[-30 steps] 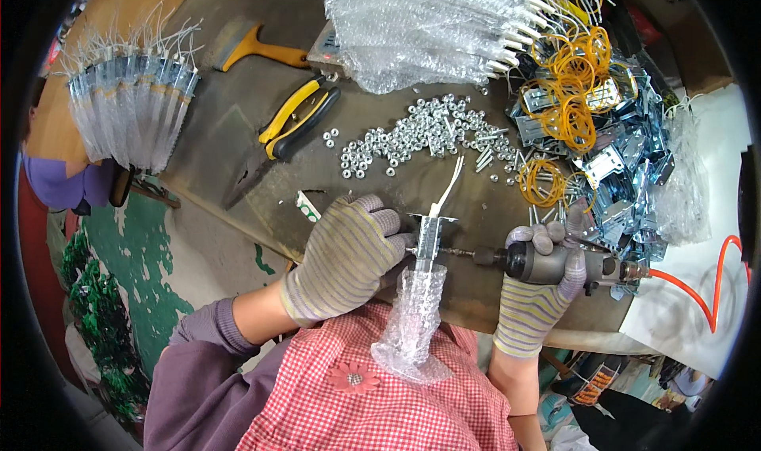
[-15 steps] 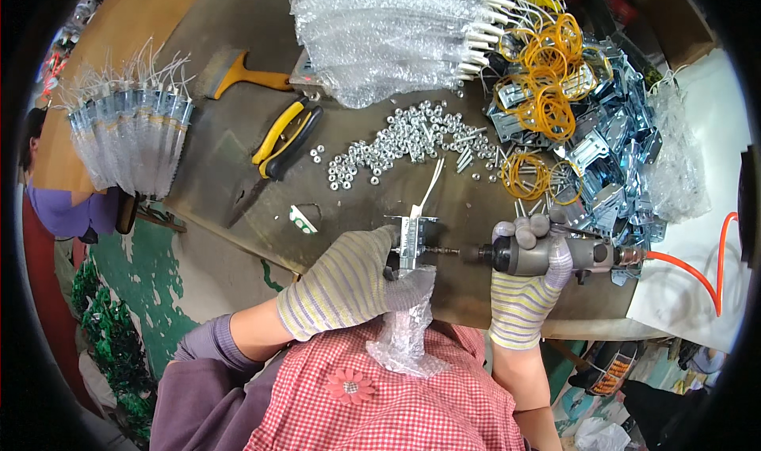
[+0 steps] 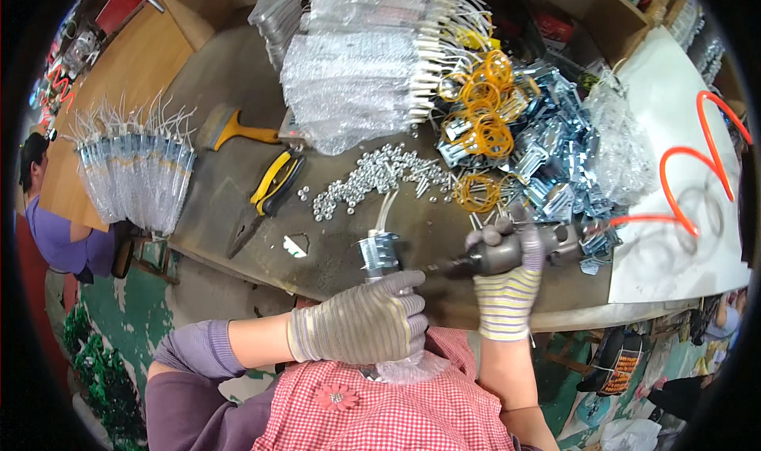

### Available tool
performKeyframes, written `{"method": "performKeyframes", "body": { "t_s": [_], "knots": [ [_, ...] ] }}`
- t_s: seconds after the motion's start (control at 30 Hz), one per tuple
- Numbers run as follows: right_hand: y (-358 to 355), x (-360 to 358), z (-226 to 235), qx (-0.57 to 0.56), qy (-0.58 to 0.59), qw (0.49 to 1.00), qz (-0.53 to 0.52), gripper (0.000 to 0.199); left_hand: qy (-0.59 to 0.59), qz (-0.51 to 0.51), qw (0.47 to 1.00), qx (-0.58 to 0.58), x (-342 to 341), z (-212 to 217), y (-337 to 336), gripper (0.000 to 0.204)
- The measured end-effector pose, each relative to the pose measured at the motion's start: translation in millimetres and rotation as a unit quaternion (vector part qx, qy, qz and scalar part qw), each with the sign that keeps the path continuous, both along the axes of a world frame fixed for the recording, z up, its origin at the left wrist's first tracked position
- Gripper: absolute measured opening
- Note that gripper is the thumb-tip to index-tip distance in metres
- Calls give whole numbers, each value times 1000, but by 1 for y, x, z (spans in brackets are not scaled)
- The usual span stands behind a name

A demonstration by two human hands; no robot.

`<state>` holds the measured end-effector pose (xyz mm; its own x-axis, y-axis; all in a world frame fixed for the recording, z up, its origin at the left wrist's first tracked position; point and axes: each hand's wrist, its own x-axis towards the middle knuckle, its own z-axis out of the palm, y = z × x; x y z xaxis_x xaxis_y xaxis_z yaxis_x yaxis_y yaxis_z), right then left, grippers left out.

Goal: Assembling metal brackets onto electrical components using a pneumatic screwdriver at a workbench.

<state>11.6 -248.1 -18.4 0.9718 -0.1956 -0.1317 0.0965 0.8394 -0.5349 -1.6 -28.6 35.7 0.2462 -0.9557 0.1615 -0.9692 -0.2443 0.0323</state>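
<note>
Standing upright at the near edge of the dark worktop, a small silver metal fitting with thin white wires rising from its top is being gripped from below. The left hand, in a grey striped knit glove, is being kept closed around the bubble-wrapped lower part of this fitting, with clear bubble wrap being squeezed out beneath the fist. The right hand, in a glove of the same kind, is being kept wrapped tightly around a grey pneumatic screwdriver, whose tip is being pointed sideways at the fitting; whether tip and fitting are touching cannot be told.

Just beyond the fitting, a scatter of small silver nuts and screws is being shown loose on the worktop. To its left, yellow-handled pliers and an orange-handled scraper are lying near each other. Behind the screws, a stack of bubble-wrapped white-wired parts is being stored. To the right, orange rubber bands are lying over a heap of zinc-plated metal brackets. An orange coiled air hose is lying on the white sheet at the far right.
</note>
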Motion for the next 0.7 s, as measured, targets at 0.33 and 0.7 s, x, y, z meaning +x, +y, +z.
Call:
{"method": "performKeyframes", "body": {
  "t_s": [0.33,0.7],
  "knots": [
    [-139,17,14,-782,90,527,-321,82,336,276,798,-416,46,-27,8,38],
    [-69,44,38,-935,-143,318,-70,16,147,123,946,-262,41,-29,19,54]
  ]
}}
